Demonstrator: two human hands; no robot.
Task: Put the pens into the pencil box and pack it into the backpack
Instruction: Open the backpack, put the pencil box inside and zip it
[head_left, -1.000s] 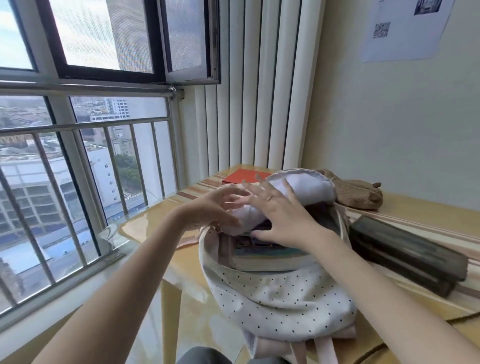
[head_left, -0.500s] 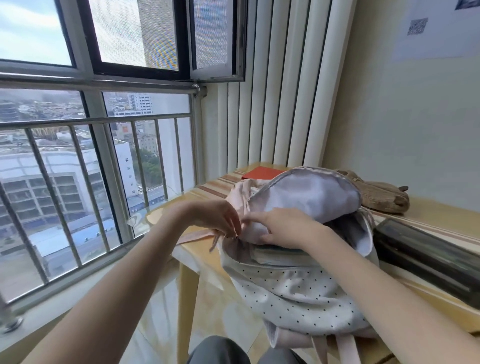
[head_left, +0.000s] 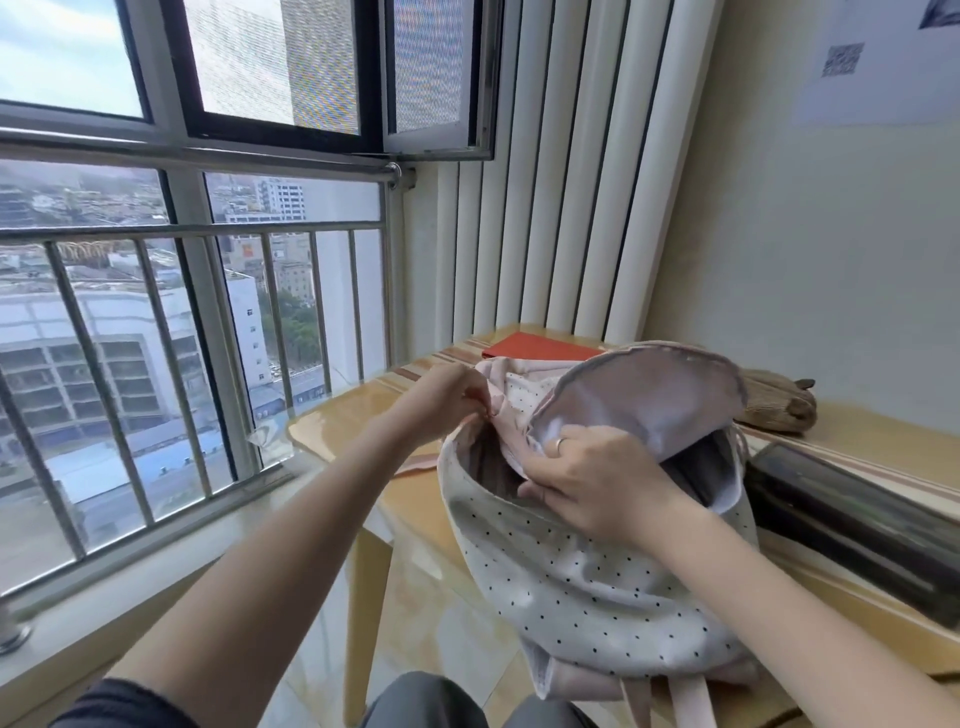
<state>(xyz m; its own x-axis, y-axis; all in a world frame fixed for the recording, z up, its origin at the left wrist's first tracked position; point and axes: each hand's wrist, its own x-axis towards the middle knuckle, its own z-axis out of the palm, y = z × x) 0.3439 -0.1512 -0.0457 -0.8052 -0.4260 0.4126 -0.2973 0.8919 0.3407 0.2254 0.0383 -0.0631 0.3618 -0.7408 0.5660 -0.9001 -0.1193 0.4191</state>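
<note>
A white backpack (head_left: 587, 587) with small black dots stands open on the wooden table (head_left: 358, 410), its lilac-lined top flap raised. My left hand (head_left: 441, 400) pinches the pink edge of the opening at its left side. My right hand (head_left: 597, 483), with a ring on one finger, grips the front rim of the opening, fingers curled over the fabric. A long dark box (head_left: 852, 525), possibly the pencil box, lies on the table to the right of the backpack. No pens are visible. The inside of the backpack is mostly in shadow.
A red folder (head_left: 540, 347) lies at the back of the table. A brown plush toy (head_left: 779, 402) rests against the wall behind the backpack. A railed window is on the left, white vertical panels in the corner. My knees show below the table edge.
My left hand moved from the flap to the left edge of the opening and pinched it. My right hand shifted from lying flat on the flap to gripping the front rim. The view swung left.
</note>
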